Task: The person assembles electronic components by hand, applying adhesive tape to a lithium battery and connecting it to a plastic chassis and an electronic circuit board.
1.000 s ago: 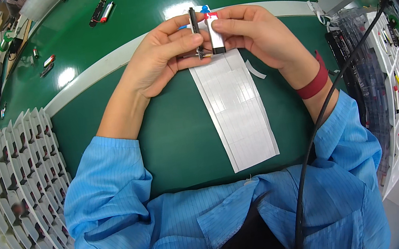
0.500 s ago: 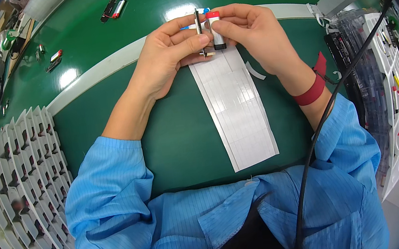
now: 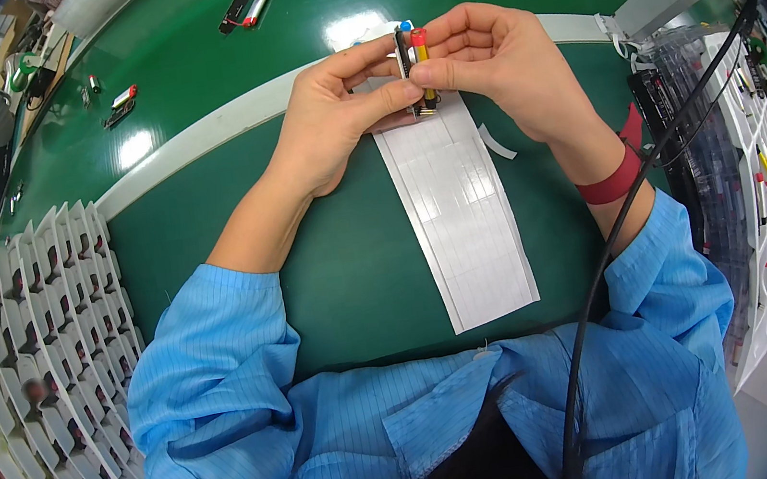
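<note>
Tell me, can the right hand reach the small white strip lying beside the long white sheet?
Probably yes: the small white strip lies bare on the green mat just under the right hand, though that hand holds a small part.

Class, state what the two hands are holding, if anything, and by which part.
Both hands, left hand and right hand, pinch a small dark slim part with red and blue ends by its long sides.

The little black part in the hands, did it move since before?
Cannot tell. The small black part sits pinched between both hands over the top end of the white strip, just as earlier; the slight shift in the picture matches the camera moving.
</note>
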Demonstrator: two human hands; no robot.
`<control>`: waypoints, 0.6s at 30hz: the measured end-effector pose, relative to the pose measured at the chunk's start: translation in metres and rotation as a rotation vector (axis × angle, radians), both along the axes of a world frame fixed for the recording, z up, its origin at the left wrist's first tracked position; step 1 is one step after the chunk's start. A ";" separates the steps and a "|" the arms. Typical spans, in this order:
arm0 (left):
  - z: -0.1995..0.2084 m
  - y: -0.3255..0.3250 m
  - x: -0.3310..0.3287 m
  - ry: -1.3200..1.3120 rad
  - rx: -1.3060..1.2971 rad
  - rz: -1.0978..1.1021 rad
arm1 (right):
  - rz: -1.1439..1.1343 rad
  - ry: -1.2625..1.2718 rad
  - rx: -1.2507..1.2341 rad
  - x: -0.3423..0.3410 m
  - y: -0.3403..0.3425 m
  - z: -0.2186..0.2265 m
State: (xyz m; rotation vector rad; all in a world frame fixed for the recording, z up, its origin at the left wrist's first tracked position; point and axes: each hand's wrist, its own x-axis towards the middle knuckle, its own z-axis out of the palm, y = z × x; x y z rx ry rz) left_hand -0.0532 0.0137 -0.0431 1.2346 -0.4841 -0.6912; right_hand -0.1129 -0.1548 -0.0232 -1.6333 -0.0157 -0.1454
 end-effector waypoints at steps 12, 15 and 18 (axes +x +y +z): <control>-0.001 0.001 -0.001 -0.126 0.050 -0.017 | 0.004 0.008 -0.081 -0.001 -0.001 0.001; -0.002 0.000 -0.002 -0.148 0.053 -0.018 | 0.007 0.003 -0.085 -0.002 -0.002 0.002; -0.003 0.001 -0.002 -0.164 0.067 -0.007 | 0.013 -0.005 -0.095 0.000 -0.001 0.000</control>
